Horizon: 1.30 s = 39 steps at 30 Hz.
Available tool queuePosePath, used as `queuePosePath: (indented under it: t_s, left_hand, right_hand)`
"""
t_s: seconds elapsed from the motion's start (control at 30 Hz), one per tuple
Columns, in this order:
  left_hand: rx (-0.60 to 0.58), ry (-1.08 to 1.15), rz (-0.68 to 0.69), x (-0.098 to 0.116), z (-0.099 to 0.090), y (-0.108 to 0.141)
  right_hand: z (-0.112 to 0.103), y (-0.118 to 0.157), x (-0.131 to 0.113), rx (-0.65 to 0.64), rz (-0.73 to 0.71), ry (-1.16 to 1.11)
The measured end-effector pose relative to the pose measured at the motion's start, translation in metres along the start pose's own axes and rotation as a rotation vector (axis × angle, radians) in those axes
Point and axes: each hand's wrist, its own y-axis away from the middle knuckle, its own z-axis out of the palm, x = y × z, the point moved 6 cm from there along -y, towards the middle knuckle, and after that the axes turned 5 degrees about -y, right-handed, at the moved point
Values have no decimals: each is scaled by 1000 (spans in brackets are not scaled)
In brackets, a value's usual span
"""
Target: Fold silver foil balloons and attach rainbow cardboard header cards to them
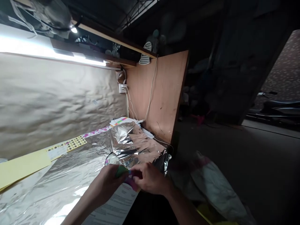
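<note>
Head view: hands (106,182) (150,178) hold green-pink paper (127,178) over crumpled foil (126,147), printed sheet (114,206) beside.

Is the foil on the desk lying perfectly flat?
No, the foil is crumpled, with creased folds rising just beyond the left hand.

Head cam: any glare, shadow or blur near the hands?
Head view: the strip light burns out at upper left, the foil sheet glares along the bottom edge, the floor at right sinks into shadow, and the left hand, right hand and green-and-pink item are dim but fairly sharp.
</note>
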Motion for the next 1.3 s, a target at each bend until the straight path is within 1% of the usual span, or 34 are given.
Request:
queuePosePath:
  t_s: [0.07,0.17,0.23,0.27,0.3,0.33,0.4,0.47,0.5,0.57,0.6,0.67,0.7,0.77,0.87,0.93,1.0,1.03,1.1,1.13,1.17,1.2,1.23,1.3]
  left_hand:
    - [-7,-146,26,19,5,-5]
    - [5,-259,52,44,15,-8]
    - [-7,-248,85,57,22,-10]
    - [-23,-223,103,62,25,-11]
    - [-52,-187,126,66,28,-12]
    - [-83,-144,149,69,31,-12]
    - [-138,-64,182,69,33,-12]
    - [-168,30,192,62,33,-12]
    - [-177,91,183,56,33,-12]
    - [-183,256,148,43,35,-12]
    - [-177,351,124,36,37,-12]
    - [-154,511,74,21,41,-13]
    - [-139,561,52,14,43,-13]
    - [-81,593,16,2,43,-14]
    - [60,620,-32,-14,35,-17]
    - [103,707,-85,-23,29,-19]
    - [114,807,-144,-30,25,-20]
    - [125,846,-174,-34,23,-20]
    - [158,905,-230,-42,20,-19]
    - [179,925,-253,-46,19,-18]
    - [201,942,-269,-50,18,-17]
    - [224,956,-275,-53,17,-17]
    - [245,967,-271,-55,17,-16]
    - [269,981,-252,-57,17,-16]
  right_hand:
    - [-8,11,2,30,17,5]
    - [-13,26,6,166,46,32]
    - [-15,36,10,278,63,22]
    - [-15,39,14,313,68,-7]
    - [-15,42,18,320,71,-68]
    - [-15,42,23,295,71,-164]
    - [-12,40,34,153,73,-451]
    - [-9,38,43,2,98,-793]
    - [-7,37,48,-42,131,-946]
    - [-3,35,58,-71,212,-1177]
    - [1,34,62,-72,248,-1250]
    - [9,31,68,-46,293,-1325]
    - [12,28,70,-12,309,-1340]
    - [18,20,76,72,350,-1353]
    - [24,3,86,235,380,-1378]
    - [20,-9,96,370,365,-1365]
    - [6,-18,109,532,334,-1267]
    - [-6,-19,114,620,305,-1161]
    - [-35,-17,117,782,221,-862]
    - [-48,-15,114,829,180,-730]
    - [-56,-13,109,822,155,-660]
    - [-57,-14,103,749,158,-663]
    - [-51,-15,96,619,188,-723]
    - [-25,-18,75,304,278,-856]
